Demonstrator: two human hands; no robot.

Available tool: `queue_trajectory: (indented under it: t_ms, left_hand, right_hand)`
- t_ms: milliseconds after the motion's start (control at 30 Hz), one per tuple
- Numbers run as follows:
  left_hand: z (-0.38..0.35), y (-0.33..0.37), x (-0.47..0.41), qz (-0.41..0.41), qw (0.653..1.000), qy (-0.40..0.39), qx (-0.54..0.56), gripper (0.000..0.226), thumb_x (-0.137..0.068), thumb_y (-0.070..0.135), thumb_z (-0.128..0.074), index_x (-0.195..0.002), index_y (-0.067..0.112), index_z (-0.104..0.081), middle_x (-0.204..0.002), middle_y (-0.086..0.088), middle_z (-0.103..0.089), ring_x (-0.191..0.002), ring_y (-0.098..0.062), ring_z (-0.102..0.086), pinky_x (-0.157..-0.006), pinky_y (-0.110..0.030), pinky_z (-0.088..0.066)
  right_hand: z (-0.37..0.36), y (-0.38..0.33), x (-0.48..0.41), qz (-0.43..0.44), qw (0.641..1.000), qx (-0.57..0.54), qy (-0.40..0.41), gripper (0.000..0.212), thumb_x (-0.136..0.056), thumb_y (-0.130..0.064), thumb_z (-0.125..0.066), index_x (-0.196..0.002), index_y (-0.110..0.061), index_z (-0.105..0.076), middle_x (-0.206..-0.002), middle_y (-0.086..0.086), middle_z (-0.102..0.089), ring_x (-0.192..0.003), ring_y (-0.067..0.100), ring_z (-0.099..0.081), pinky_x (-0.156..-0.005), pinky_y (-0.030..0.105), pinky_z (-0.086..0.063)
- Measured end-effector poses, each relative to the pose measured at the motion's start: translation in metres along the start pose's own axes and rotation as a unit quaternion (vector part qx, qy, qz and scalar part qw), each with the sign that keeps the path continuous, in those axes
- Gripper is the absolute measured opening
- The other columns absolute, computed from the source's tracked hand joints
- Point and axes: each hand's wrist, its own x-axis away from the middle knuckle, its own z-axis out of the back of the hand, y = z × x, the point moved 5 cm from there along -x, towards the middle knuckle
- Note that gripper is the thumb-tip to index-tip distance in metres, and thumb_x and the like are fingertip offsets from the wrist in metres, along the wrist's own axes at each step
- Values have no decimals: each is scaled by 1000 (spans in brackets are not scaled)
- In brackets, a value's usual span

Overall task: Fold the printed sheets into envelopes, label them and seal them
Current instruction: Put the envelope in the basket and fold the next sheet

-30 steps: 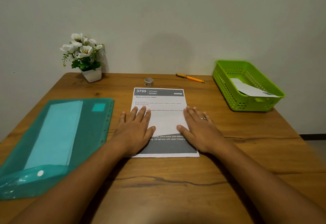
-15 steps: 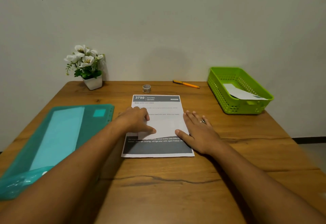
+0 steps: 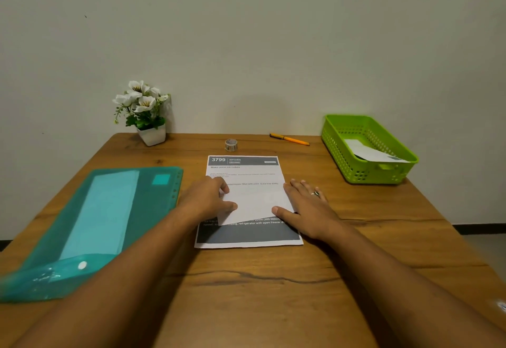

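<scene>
A printed sheet (image 3: 243, 162) headed "3799 KITCHEN" lies flat in the middle of the wooden table (image 3: 273, 293). On top of it rests a blank white piece of paper (image 3: 256, 202), slightly tilted and covering part of the text. My left hand (image 3: 208, 200) has its fingers curled at the white piece's left edge and pinches it with the thumb. My right hand (image 3: 306, 208) lies flat with straight fingers on the right edge of the white piece and the sheet. A small tape roll (image 3: 230, 145) and an orange pen (image 3: 289, 138) lie beyond the sheet.
A green perforated basket (image 3: 369, 175) at the right holds a white folded paper (image 3: 369, 152). A teal plastic folder (image 3: 82, 210) with sheets inside lies at the left. A white flowerpot (image 3: 152, 135) with white flowers stands at the back left, against the wall.
My left hand went from lying flat on the sheet to curling its fingers and pinching the white piece's left edge, which now sits tilted. My right hand stays flat.
</scene>
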Motion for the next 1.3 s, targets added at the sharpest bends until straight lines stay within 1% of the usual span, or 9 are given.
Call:
queue_trajectory:
  t_ms: [133, 300, 467, 600, 800, 1000, 1133, 1233, 1300]
  left_hand:
    - [3, 4, -1, 2, 999, -12, -40, 37, -82, 55, -78, -107, 32, -64, -106, 6, -64, -100, -16, -58, -86, -38, -58]
    - [3, 9, -4, 3, 996, -59, -74, 36, -86, 53, -76, -107, 27, -64, -104, 3, -67, -95, -15, -62, -89, -36, -59]
    - [1, 2, -5, 10, 996, -83, -17, 36, -87, 48, -77, -109, 30, -55, -104, 8, -62, -93, -13, -60, -86, -33, -58]
    - [-1, -1, -3, 16, 997, -71, 15, 39, -86, 49, -78, -114, 33, -56, -108, 10, -60, -98, -13, -60, -89, -36, -58]
    - [1, 4, -2, 1, 998, -54, -15, 28, -85, 48, -79, -99, 33, -61, -105, 5, -65, -97, -16, -61, -88, -35, -59]
    - [3, 6, -1, -3, 997, -75, -21, 36, -87, 47, -77, -110, 31, -54, -105, 5, -60, -96, -16, -59, -87, -34, -58]
    - [-2, 3, 0, 9, 996, -63, 64, 39, -87, 37, -80, -114, 31, -53, -111, 7, -57, -98, -16, -59, -82, -33, -57]
    - [-1, -1, 6, 6, 986, 12, 168, 36, -86, 28, -83, -112, 31, -58, -116, 5, -58, -103, -20, -60, -69, -26, -50]
    - [2, -5, 10, -10, 959, 59, 276, 28, -86, 24, -83, -106, 30, -63, -107, -1, -66, -96, -23, -66, -70, -35, -57]
  right_hand:
    - [1, -3, 3, -5, 1000, 0, -4, 85, -99, -75, -30, -166, -25, -14, -175, 2, -4, -161, 24, 0, -127, 50, -1]
    - [-1, -5, 5, -9, 1000, 2, -4, 84, -100, -74, -29, -166, -25, -14, -175, 3, -4, -161, 25, 0, -127, 50, -1]
    - [0, -5, 6, -12, 1000, 2, -5, 83, -99, -74, -29, -166, -26, -14, -175, 3, -4, -161, 25, 0, -128, 50, -2]
    - [1, -7, 6, -14, 1000, 6, -5, 83, -99, -74, -29, -165, -26, -15, -175, 3, -4, -161, 25, 0, -128, 51, -2]
    - [3, -7, 7, -18, 1000, 2, -15, 83, -100, -74, -32, -165, -26, -15, -175, 3, -4, -161, 25, -1, -127, 51, -2]
    - [4, -8, 7, -22, 1000, 3, -18, 83, -99, -75, -32, -165, -28, -15, -175, 3, -4, -161, 25, -1, -128, 51, -3]
    - [5, -9, 8, -24, 1000, -4, -16, 83, -99, -74, -33, -166, -28, -15, -175, 2, -4, -161, 25, -1, -128, 51, -3]
    - [11, -12, 10, -34, 999, -28, -19, 84, -98, -72, -41, -164, -26, -19, -174, 4, -10, -160, 27, -5, -128, 51, -6]
    - [20, -18, 11, -41, 999, -34, 5, 82, -96, -68, -51, -161, -24, -25, -171, 6, -21, -159, 30, -13, -127, 54, -13]
